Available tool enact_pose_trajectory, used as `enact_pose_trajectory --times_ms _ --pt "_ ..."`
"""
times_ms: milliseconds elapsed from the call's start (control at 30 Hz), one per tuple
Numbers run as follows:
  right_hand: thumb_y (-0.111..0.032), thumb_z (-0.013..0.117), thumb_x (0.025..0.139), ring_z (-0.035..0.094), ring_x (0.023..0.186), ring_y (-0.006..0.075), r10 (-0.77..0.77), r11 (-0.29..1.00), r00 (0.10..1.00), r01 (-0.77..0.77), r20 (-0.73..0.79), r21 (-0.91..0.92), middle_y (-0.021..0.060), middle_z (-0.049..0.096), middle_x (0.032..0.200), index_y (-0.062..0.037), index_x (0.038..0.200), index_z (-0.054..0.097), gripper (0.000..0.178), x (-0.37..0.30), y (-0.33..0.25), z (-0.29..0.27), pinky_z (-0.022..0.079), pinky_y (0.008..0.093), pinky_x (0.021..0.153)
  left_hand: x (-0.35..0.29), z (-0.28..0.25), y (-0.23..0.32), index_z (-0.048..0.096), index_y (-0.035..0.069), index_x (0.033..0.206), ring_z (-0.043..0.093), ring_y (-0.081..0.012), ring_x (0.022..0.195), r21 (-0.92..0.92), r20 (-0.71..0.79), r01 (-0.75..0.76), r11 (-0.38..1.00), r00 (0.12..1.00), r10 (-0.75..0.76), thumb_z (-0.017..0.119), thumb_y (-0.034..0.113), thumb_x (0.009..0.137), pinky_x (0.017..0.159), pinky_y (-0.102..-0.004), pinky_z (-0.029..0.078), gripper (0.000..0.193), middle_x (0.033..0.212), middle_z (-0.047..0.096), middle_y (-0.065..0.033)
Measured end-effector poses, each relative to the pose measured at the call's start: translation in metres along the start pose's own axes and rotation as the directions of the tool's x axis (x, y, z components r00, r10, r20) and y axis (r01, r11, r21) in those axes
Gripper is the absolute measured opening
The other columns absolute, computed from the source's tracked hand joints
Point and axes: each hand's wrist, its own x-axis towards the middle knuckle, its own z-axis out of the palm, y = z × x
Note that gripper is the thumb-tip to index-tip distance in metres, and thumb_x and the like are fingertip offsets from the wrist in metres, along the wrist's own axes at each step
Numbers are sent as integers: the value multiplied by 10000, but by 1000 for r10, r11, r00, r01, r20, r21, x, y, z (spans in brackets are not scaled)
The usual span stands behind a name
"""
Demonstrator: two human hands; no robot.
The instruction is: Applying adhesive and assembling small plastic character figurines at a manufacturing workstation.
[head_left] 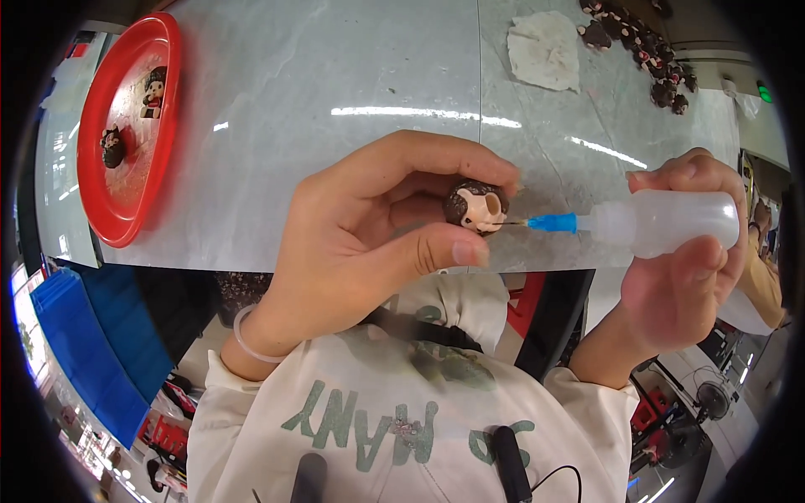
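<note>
Between the thumb and fingers of my left hand [344,235] is a small figurine head [475,205], dark brown and textured around a cream face. An oval hollow shows in the face, which is turned to the right. My right hand [675,293] is closed around a translucent white squeeze bottle [683,223] lying level. Its blue needle tip [552,222] points left, and the thin needle reaches the cream face by my left thumb. Whether any liquid is coming out is too small to tell.
On the grey marbled table [277,92], a red oval tray [171,92] at the left holds two small figurines. A crumpled white tissue [543,52] and a cluster of dark brown pieces [641,46] lie at the far right. Another person's arm [759,272] shows at the right edge.
</note>
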Motion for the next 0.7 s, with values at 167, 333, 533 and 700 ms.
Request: enact_pose_trajectory --times_ms 167,333,533,700 --pt "-388 584 776 505 792 195 -39 999 999 39 -8 -28 143 449 882 100 991 454 549 -3 3 2 449 298 734 1 3 -1 515 -57 1011 591 -186 848 25 -29 3 1000 1000 -3 740 167 655 717 -257 515 476 959 579 -172" --pt "-373 584 778 500 785 189 -103 994 994 104 40 -27 145 445 894 98 988 452 532 -3 7 -8 451 291 731 1 3 -3 514 -66 1013 596 -198 832 25 -32 -2 1000 999 3 743 164 648 709 -259 518 488 957 578 -185" --pt "-351 587 776 486 769 182 -107 992 989 114 100 -60 151 476 863 97 982 464 508 0 0 -10 428 262 668 1 3 -5 522 -71 1004 598 -203 835 38 -8 -35 999 999 36 734 140 657 704 -261 521 458 962 577 -184" --pt "-339 603 763 474 687 176 -373 899 926 378 66 -222 173 541 798 93 986 478 502 -1 3 -7 384 247 578 0 6 -4 526 -75 1003 595 -216 844 54 -7 -36 998 999 36 726 128 666 744 -279 509 441 963 576 -189"
